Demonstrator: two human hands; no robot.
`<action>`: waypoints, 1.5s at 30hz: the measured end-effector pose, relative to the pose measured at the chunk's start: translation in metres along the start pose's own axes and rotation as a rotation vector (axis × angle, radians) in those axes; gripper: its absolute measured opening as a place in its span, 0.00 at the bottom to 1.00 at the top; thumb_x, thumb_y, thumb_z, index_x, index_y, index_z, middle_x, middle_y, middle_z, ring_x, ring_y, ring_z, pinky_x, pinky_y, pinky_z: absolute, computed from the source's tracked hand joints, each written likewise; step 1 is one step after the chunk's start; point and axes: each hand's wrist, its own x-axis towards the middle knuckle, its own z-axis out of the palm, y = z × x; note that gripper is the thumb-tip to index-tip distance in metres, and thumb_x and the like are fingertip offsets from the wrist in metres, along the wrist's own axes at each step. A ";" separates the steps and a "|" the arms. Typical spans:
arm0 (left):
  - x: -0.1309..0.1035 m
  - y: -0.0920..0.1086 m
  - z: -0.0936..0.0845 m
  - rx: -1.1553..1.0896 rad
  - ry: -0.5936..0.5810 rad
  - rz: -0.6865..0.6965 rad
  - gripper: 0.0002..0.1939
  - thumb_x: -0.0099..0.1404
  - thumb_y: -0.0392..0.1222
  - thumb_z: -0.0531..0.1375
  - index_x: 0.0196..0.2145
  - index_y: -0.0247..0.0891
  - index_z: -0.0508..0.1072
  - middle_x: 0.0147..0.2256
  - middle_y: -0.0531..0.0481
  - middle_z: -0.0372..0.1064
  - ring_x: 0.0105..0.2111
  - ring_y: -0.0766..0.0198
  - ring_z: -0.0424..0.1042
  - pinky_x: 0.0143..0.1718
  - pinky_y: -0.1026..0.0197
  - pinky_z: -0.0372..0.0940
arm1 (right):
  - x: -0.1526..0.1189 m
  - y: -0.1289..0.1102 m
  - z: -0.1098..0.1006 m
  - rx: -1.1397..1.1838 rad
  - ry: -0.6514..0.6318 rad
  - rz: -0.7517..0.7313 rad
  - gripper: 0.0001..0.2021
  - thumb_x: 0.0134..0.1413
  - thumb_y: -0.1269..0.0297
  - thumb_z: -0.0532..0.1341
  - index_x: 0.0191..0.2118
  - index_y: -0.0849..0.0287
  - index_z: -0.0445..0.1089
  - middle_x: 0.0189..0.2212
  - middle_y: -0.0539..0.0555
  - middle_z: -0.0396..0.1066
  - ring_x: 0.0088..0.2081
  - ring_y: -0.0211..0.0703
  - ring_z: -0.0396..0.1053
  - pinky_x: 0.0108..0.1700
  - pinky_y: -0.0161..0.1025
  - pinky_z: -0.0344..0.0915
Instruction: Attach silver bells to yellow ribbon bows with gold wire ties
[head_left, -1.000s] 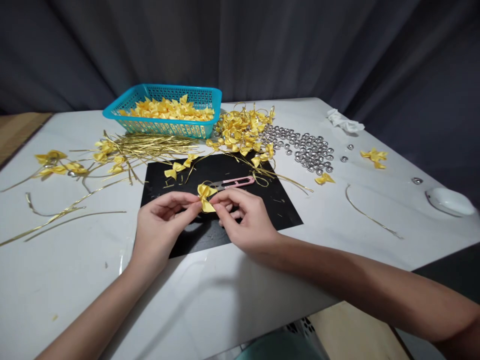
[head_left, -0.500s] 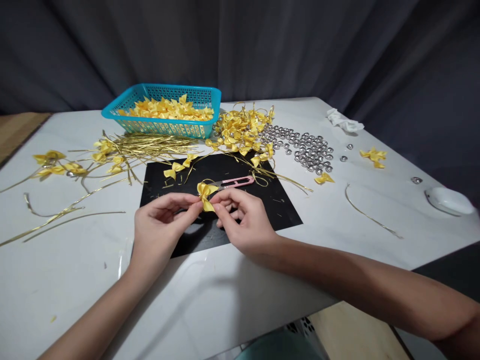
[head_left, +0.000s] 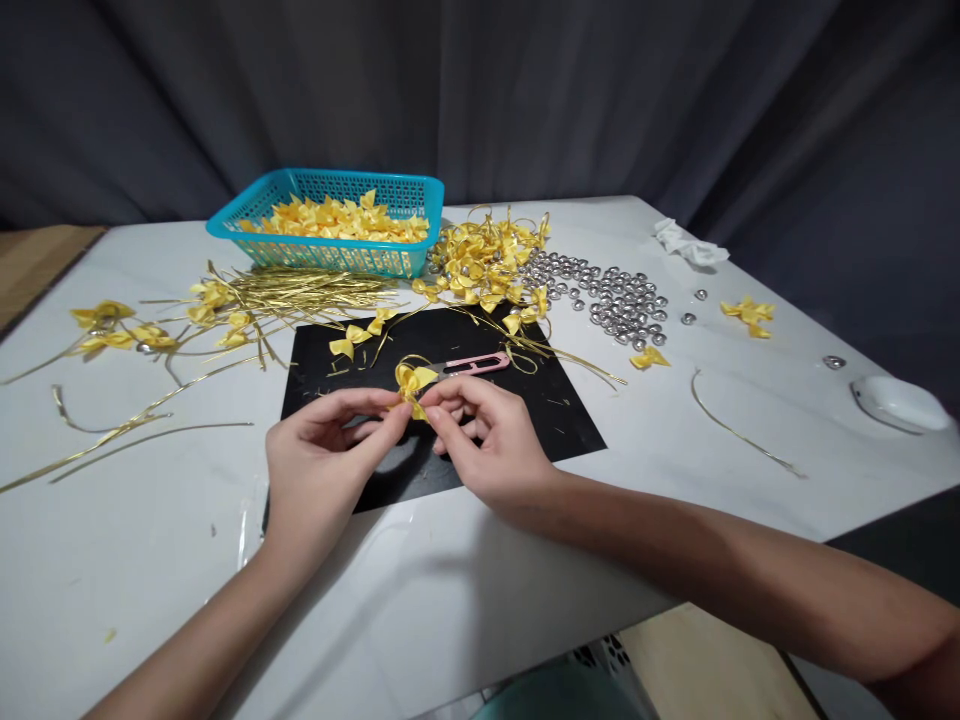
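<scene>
"Yellow bow (head_left: 417,379): where is it, and what crowds it?"

"Above the black mat (head_left: 559,405), pinched by the fingertips of the left hand (head_left: 322,452) and the right hand (head_left: 491,435), which hide part of it. Just beyond lie pink-handled snips (head_left: 476,358), then some loose bows (head_left: 343,348) near the mat's far edge. Past those come a bundle of gold cords (head_left: 315,287), scattered silver beads (head_left: 630,305) and a tangled heap of bows and cord (head_left: 487,250). A blue basket (head_left: 337,241) holding many more bows sits farthest back."

"How does it look?"

"Shiny, like satin, its ends flaring from a gathered middle. A thin gold loop (head_left: 410,358) arches behind it."

"And the surface, the room?"

"The mat is flecked with scraps and lies on a white, glossy table (head_left: 675,430). A dark, pleated curtain (head_left: 480,100) hangs behind."
</scene>
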 end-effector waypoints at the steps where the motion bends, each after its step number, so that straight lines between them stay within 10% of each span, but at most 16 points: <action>1: -0.001 0.000 0.000 0.013 0.002 0.014 0.05 0.47 0.40 0.68 0.25 0.40 0.77 0.26 0.53 0.76 0.26 0.64 0.74 0.29 0.64 0.70 | 0.000 0.000 0.000 0.002 0.002 0.006 0.03 0.52 0.68 0.58 0.33 0.61 0.68 0.29 0.52 0.66 0.27 0.33 0.65 0.24 0.29 0.69; 31: 0.001 -0.011 -0.011 0.358 -0.022 0.788 0.03 0.59 0.30 0.61 0.31 0.35 0.73 0.28 0.50 0.76 0.27 0.67 0.74 0.32 0.65 0.70 | -0.004 0.000 0.000 -0.161 0.061 -0.214 0.04 0.54 0.72 0.57 0.35 0.60 0.70 0.28 0.52 0.69 0.24 0.31 0.69 0.24 0.26 0.71; 45: -0.001 -0.009 -0.010 0.375 -0.019 0.928 0.06 0.58 0.28 0.61 0.34 0.34 0.72 0.30 0.46 0.76 0.29 0.66 0.73 0.34 0.63 0.70 | -0.007 0.001 0.001 -0.017 0.048 -0.172 0.03 0.55 0.71 0.58 0.35 0.58 0.69 0.28 0.50 0.67 0.25 0.30 0.68 0.26 0.25 0.72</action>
